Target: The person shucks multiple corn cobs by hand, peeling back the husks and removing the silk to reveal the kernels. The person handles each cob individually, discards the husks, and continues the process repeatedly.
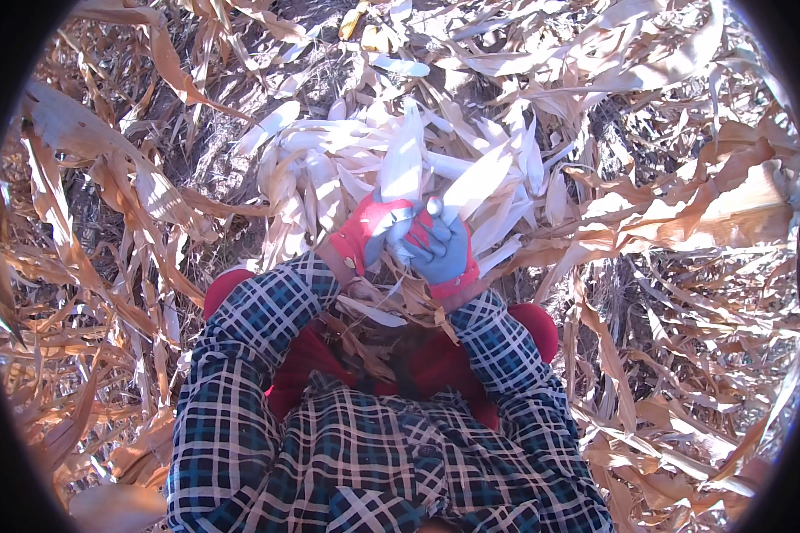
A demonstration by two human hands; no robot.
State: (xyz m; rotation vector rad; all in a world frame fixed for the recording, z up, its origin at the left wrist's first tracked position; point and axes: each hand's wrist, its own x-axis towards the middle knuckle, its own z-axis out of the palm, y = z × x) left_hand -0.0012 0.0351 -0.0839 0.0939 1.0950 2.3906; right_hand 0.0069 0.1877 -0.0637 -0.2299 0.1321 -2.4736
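Note:
My left hand (368,225), in a red and grey work glove, is closed around the lower part of a maize ear in its dry husk (402,160). Pressed up against it from the other side, my right hand (441,248) wears a matching glove, and its bent fingers grip a pale husk leaf (481,178) that splays to the right. The ear's kernels cannot be seen between the gloves. Just beyond both hands lies a heap of whitish maize husks (320,143). A loose strip of husk (373,312) hangs below my wrists, above my lap.
Dry maize leaves and stalks (707,213) crowd the right side. Long curled leaves (93,133) rise at the left. A yellow maize ear (352,21) lies on the littered soil at the far edge. My red-clad knees (535,326) flank my forearms.

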